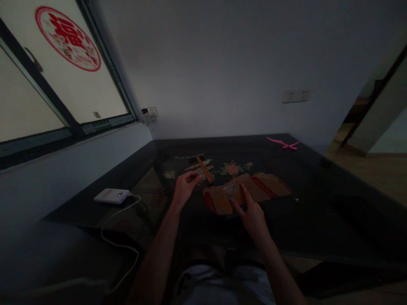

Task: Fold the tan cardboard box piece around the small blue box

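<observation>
A flat brown piece with red bands [267,186] lies on the dark table, with a few thin dark pins or needles [235,184] on it near its middle. My right hand [251,210] rests on this piece, thumb and index finger spread apart. To the left of the piece is my left hand [187,185], its fingers pinched together; anything between the fingertips is too small to make out. Just beyond my left hand lies a wooden-handled tool [205,170], its dark head [196,157] pointing away from me.
A white power bank [112,195] with a white cable [119,243] sits at the table's left edge [73,202]. A pink ribbon [288,146] lies at the back right. One small shiny item [296,199] is right of the brown piece. Wall and window stand behind.
</observation>
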The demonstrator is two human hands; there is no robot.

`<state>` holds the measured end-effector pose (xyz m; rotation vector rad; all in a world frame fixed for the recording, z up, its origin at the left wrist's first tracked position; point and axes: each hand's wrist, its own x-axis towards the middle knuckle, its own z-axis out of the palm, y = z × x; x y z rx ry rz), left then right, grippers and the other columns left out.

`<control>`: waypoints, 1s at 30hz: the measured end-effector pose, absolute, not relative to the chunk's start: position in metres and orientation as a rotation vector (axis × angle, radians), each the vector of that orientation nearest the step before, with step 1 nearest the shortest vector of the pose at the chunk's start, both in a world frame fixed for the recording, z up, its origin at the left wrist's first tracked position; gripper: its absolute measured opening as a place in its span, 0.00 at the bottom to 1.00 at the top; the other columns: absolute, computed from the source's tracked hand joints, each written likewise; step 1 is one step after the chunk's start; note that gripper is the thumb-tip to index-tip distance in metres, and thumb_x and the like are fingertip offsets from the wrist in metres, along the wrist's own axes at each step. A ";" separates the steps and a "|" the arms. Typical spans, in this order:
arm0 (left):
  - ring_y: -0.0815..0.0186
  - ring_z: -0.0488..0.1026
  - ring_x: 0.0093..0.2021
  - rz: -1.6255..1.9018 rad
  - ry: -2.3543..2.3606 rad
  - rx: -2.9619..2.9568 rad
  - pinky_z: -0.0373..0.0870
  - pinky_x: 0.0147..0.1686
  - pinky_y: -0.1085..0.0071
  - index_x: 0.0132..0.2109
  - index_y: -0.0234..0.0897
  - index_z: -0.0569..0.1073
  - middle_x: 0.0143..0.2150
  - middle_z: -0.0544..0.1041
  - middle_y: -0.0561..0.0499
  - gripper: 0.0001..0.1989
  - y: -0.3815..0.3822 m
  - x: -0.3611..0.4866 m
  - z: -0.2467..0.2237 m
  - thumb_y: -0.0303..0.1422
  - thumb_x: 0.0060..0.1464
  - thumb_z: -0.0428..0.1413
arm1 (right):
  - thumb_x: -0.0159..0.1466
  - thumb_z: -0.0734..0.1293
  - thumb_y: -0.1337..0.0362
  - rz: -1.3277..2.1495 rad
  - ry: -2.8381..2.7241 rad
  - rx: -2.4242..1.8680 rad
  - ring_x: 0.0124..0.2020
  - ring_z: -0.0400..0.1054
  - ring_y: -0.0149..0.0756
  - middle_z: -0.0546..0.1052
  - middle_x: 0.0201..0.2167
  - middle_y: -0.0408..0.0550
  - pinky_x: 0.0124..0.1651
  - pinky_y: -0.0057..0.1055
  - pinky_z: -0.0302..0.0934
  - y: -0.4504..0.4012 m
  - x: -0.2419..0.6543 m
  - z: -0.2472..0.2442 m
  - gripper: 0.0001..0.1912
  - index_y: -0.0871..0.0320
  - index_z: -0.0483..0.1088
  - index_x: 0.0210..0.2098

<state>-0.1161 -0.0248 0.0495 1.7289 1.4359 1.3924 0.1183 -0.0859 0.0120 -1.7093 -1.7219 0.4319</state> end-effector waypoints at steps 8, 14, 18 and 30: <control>0.62 0.71 0.34 0.265 2.342 2.076 0.63 0.33 0.72 0.32 0.31 0.74 0.32 0.76 0.45 0.05 0.009 -0.298 0.026 0.29 0.50 0.55 | 0.63 0.58 0.47 0.421 -1.719 -1.694 0.39 0.72 0.48 0.77 0.39 0.59 0.39 0.37 0.62 -0.083 0.119 0.006 0.37 0.60 0.50 0.65; 0.63 0.73 0.35 0.103 2.291 2.072 0.63 0.32 0.74 0.32 0.35 0.74 0.34 0.77 0.46 0.04 0.020 -0.324 0.007 0.31 0.48 0.56 | 0.63 0.57 0.48 0.409 -1.719 -1.674 0.38 0.72 0.47 0.77 0.37 0.59 0.39 0.36 0.62 -0.084 0.120 0.007 0.37 0.61 0.50 0.65; 0.64 0.74 0.37 0.136 2.181 2.136 0.64 0.35 0.75 0.35 0.37 0.74 0.37 0.78 0.47 0.07 0.027 -0.333 -0.006 0.34 0.50 0.54 | 0.63 0.58 0.48 0.410 -1.717 -1.675 0.37 0.72 0.46 0.77 0.37 0.57 0.39 0.36 0.61 -0.085 0.120 0.009 0.36 0.60 0.51 0.65; 0.63 0.75 0.41 0.339 2.242 2.070 0.67 0.42 0.72 0.39 0.36 0.75 0.40 0.79 0.47 0.11 0.022 -0.342 -0.018 0.35 0.51 0.52 | 0.62 0.57 0.47 0.419 -1.711 -1.698 0.35 0.71 0.46 0.76 0.36 0.57 0.37 0.35 0.62 -0.085 0.119 0.007 0.37 0.59 0.50 0.65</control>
